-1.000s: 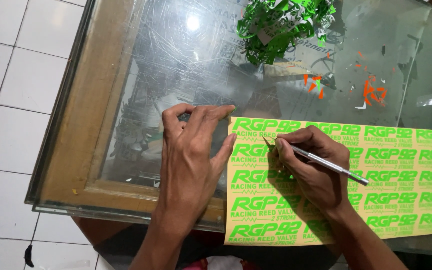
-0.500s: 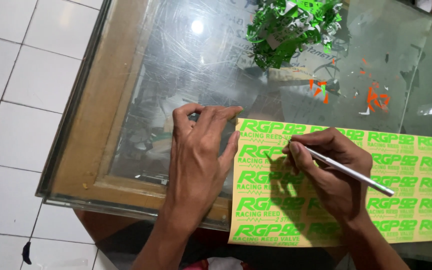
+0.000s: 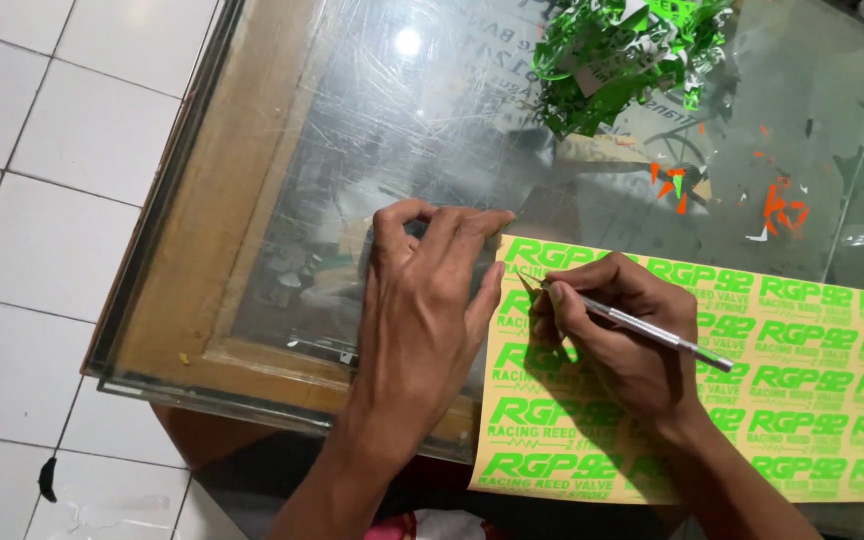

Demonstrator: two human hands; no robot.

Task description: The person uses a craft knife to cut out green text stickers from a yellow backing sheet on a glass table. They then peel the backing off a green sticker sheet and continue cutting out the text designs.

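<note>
We see the right hand (image 3: 617, 345) in the centre-right of the frame, closed in a pen-like grip around a slim silver craft knife (image 3: 642, 327), whose tip touches the upper left part of a yellow sticker sheet (image 3: 802, 400) printed with rows of bright green lettering. The sheet lies across the lower right of the frame, its near edge hanging over the table's edge. The left hand (image 3: 422, 320) sits in the middle, flat on the glass tabletop (image 3: 402, 130), its fingers curled loosely and its fingertips pressing on the sheet's upper left corner; it holds nothing. At the top of the frame, right of centre, we find a tangled heap of green vinyl scraps (image 3: 622, 55), and a few orange scraps (image 3: 777, 205) lie scattered on the glass toward the upper right. White floor tiles (image 3: 42, 200) fill the left side.
</note>
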